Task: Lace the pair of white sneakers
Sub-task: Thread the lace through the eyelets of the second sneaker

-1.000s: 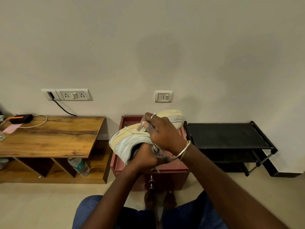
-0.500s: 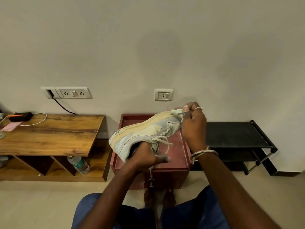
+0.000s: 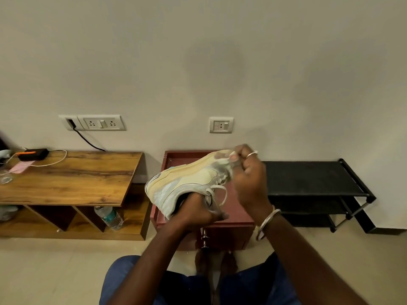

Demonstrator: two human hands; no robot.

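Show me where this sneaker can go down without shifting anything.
The black rack's top shelf is bare, right of the red cabinet. The wooden table is bare from the white cable to its right edge. Its left end is crowded: black box, pink slip, glass. The left hand holds the sneaker over the red cabinet; the right hand pinches its lace.

Blur smears the sneaker's far end under my right hand, centre frame; my left hand hides its opening. The left edge cuts off a glass.
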